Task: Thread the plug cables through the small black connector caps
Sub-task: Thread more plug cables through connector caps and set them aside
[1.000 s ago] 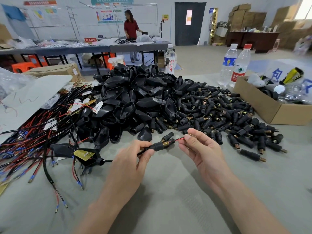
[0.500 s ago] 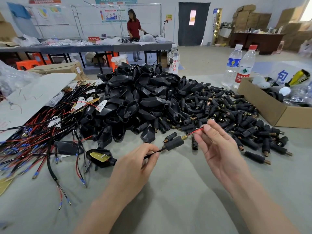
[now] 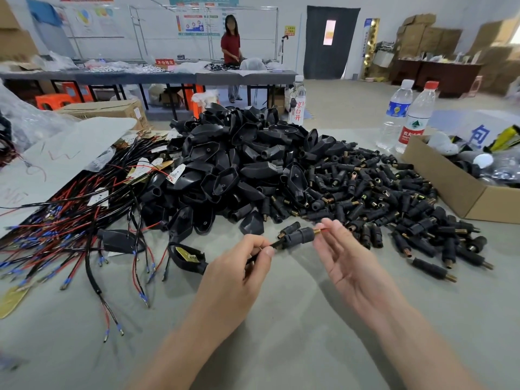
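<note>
Cap (image 3: 299, 236) is on the cable (image 3: 277, 244), held in the air just above the table (image 3: 281, 347), near edge of the cap pile (image 3: 394, 198). Brass end points right, red wire (image 3: 324, 229) pokes out of it.
L hand (image 3: 242, 266): thumb + index pinch the black cable just left of the cap, other fingers curled.
R hand (image 3: 346, 254): palm up, fingertips (image 3: 327, 223) pinch the red wire right at the brass end, remaining fingers loose.
Vs 0.5 s ago: less red wire shows between brass end and R fingertips, R hand sits closer to the cap. Gap of bare cable btw L thumb and cap is shorter too.
The cable's plug (image 3: 187, 257) lies on the table left of L hand.
Behind: heap of black housings (image 3: 239, 164). Far left: wire bundle (image 3: 56, 229). Right: cardboard box (image 3: 450, 190), 2 water bottles (image 3: 405, 114) behind it.
</note>
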Tool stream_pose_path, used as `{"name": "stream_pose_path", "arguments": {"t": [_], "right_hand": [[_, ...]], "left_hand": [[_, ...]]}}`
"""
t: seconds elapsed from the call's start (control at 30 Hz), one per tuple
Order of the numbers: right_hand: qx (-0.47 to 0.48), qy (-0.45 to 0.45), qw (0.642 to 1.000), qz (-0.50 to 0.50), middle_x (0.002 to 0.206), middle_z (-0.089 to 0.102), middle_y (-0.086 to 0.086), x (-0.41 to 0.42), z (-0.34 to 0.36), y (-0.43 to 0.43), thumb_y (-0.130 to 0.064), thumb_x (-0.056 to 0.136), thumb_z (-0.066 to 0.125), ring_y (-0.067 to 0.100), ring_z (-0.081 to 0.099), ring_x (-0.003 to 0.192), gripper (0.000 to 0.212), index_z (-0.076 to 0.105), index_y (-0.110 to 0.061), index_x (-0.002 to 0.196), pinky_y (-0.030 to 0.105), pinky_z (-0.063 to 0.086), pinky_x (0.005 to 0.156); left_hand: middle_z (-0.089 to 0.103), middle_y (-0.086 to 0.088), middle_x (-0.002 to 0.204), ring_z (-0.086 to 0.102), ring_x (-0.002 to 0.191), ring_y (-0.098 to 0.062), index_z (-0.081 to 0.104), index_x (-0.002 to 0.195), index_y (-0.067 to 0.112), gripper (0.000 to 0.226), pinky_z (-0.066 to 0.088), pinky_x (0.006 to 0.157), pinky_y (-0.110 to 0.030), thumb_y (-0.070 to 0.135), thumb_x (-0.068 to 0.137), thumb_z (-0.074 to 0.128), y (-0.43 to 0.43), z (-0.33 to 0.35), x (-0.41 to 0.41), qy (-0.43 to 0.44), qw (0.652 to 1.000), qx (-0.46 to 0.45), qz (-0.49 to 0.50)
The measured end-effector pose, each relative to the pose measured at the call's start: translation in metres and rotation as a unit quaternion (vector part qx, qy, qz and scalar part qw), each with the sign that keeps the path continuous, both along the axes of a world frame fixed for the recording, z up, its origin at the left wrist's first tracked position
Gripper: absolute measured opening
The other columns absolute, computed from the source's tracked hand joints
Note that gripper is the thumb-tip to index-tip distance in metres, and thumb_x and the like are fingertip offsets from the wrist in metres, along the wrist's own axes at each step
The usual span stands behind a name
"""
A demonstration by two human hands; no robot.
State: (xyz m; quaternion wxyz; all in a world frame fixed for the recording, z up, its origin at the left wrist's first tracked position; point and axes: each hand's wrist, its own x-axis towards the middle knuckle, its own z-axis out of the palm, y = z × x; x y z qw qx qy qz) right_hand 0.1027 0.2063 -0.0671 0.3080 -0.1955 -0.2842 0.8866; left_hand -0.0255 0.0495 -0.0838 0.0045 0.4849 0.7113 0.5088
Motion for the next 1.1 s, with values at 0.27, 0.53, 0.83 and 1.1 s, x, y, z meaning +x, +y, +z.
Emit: {"name": "stream_pose_path", "arguments": {"t": [0.27,0.53,0.83,1.1], "right_hand": [[0.053,-0.018,0.994,0.090,0.114,0.072,0.021,-0.007,-0.003,-0.014,-0.018,0.084,0.068,0.025,0.074,0.097,0.031,0.075,-0.004,0.110,0.029,0.061,0.074],[0.037,0.010,0.996,0.076,0.121,0.070,0.017,-0.008,-0.004,-0.012,-0.007,0.084,0.064,0.025,0.070,0.109,0.025,0.077,-0.004,0.105,0.029,0.061,0.079],[0.059,0.031,0.993,0.095,0.125,0.069,0.015,-0.007,-0.006,-0.011,-0.003,0.086,0.060,0.024,0.068,0.113,0.029,0.075,-0.005,0.110,0.029,0.059,0.081],[0.069,0.003,0.992,0.108,0.124,0.069,0.018,-0.007,-0.009,-0.013,-0.006,0.086,0.064,0.026,0.068,0.113,0.024,0.076,-0.004,0.107,0.029,0.060,0.083]], "left_hand": [[0.057,0.014,0.074,0.048,0.055,-0.009,0.054,0.098,0.037,0.015,0.035,0.052,-0.018,0.048,0.099,0.043,-0.002,0.000,-0.001,0.091,0.995,-0.028,0.042],[0.054,0.018,0.069,0.052,0.058,-0.005,0.061,0.099,0.034,0.010,0.043,0.058,-0.026,0.039,0.100,0.053,-0.003,0.002,0.001,0.142,0.987,-0.031,0.067],[0.058,0.016,0.069,0.059,0.065,-0.004,0.064,0.096,0.031,0.003,0.051,0.058,-0.033,0.028,0.097,0.063,-0.004,0.003,0.002,0.127,0.989,-0.028,0.069],[0.064,0.013,0.077,0.064,0.067,-0.008,0.067,0.098,0.025,0.021,0.053,0.056,-0.033,0.039,0.097,0.051,-0.004,0.003,0.001,0.153,0.987,-0.013,0.053]]}}
